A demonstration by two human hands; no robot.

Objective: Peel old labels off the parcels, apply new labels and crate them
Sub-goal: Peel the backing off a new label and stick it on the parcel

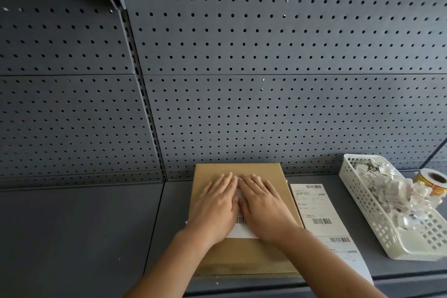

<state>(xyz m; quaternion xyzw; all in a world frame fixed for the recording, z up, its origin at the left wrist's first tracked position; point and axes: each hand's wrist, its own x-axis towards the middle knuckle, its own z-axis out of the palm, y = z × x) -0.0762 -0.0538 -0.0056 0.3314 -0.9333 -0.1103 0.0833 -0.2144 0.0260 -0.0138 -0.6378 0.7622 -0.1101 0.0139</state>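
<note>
Both forearms reach in from the bottom edge, and the left hand [215, 208] and right hand [263, 208] lie flat, side by side, on top of a brown cardboard box [242, 256]. Their fingers are straight and close together, holding nothing, and the two hands touch along their inner edges. They press down on a white label [242, 232], of which only a barcode and the lower edge show between and below the palms. The box lies flat on a dark grey shelf [72, 237], its far edge against a pegboard wall [266, 80]. Just right of the box lies a long strip of printed labels [321, 215] with barcodes. Further right stands a white plastic basket [362, 201] heaped with crumpled paper scraps [391, 189], and behind it sits a yellow roll of tape [433, 181].
</note>
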